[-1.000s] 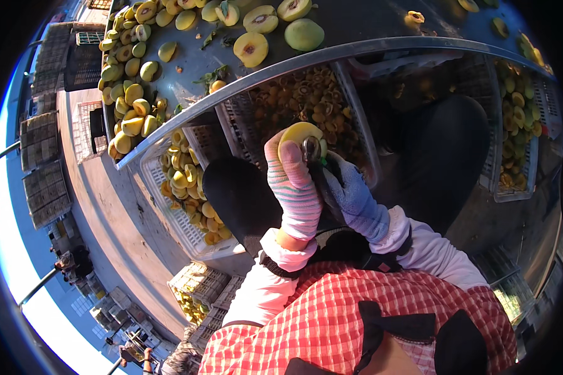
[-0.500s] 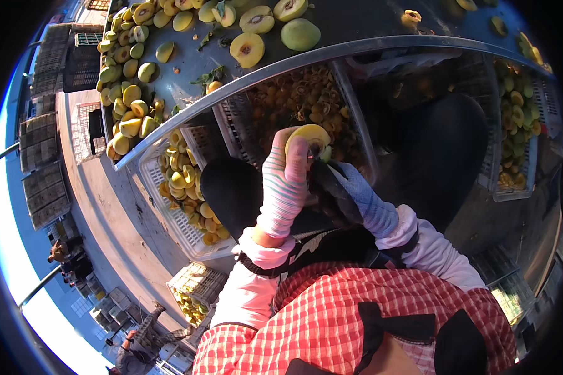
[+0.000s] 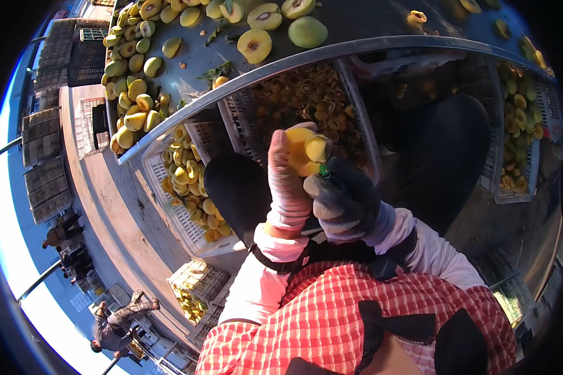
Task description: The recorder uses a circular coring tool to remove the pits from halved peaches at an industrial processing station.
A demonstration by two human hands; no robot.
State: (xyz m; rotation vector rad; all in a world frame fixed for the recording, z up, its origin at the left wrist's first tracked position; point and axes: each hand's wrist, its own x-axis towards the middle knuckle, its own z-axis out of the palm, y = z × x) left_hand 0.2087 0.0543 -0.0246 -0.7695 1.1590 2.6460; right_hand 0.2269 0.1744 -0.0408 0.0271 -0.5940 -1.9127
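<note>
In front of my lap, my left hand (image 3: pixel 286 195), in a striped glove, is closed around a yellow peach half (image 3: pixel 298 156). A round, pale yellow piece (image 3: pixel 316 149) shows at that half's right side; I cannot tell whether it is still attached. My right hand (image 3: pixel 345 203), in a blue glove with a dark palm, is curled close beside it. From its fingers sticks the small green part of a pitting tool (image 3: pixel 324 169), touching or almost touching the fruit. The rest of the tool is hidden in the fist.
Beyond a metal rim (image 3: pixel 256 72), a dark table (image 3: pixel 187 62) carries many peach halves (image 3: pixel 141 103). Beneath are a crate of scraps (image 3: pixel 319 100) and a white crate of halves (image 3: pixel 184 172). More crates stand at right (image 3: pixel 516 134) and lower left (image 3: pixel 197 281). A person (image 3: pixel 116 325) is far left.
The peach half has turned, its yellow inside now showing. My right hand has rolled over, bringing its dark palm side and the green part into sight. At far left a person has moved.
</note>
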